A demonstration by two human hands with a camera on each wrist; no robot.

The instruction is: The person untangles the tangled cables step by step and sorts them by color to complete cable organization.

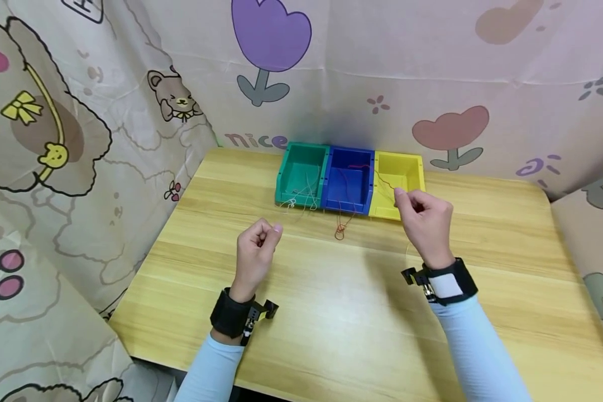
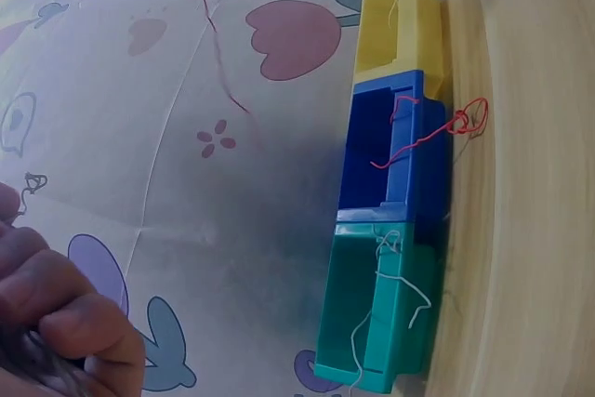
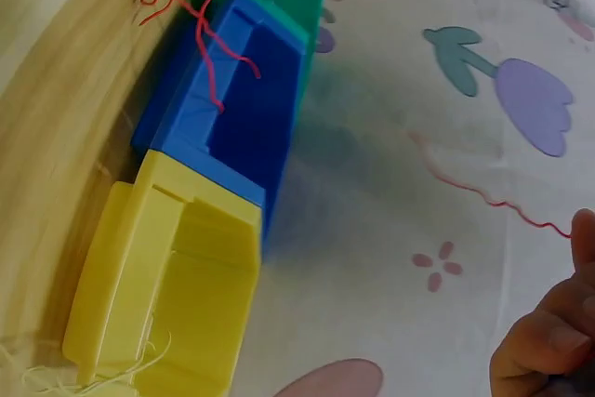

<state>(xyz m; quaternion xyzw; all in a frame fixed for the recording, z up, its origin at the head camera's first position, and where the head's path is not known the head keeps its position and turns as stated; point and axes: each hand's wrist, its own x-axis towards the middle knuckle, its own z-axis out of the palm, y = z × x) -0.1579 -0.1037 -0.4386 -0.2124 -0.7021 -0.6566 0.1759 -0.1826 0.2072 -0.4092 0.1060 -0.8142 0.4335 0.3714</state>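
My right hand [image 1: 427,223] pinches one end of a thin red thread [image 3: 493,202] between thumb and finger. The thread trails off leftward, overlapping the yellow bin [image 1: 416,167] in the head view; its far end is blurred in the right wrist view. My left hand [image 1: 256,245] is raised in front of the green bin [image 1: 281,192], fingers curled and thumb pressed on them. A small looped greyish-white thread [image 2: 33,183] sticks out from its fingertips in the left wrist view. Between the other two stands the blue bin [image 1: 347,151], with red thread [image 1: 339,230] hanging over its front.
Pale threads [image 1: 306,195] lie in and over the front of the green bin. Light yellow thread [image 3: 93,380] spills from the yellow bin. The joined bins stand at the back of the wooden table [image 1: 321,312], before a printed cloth [image 1: 357,50].
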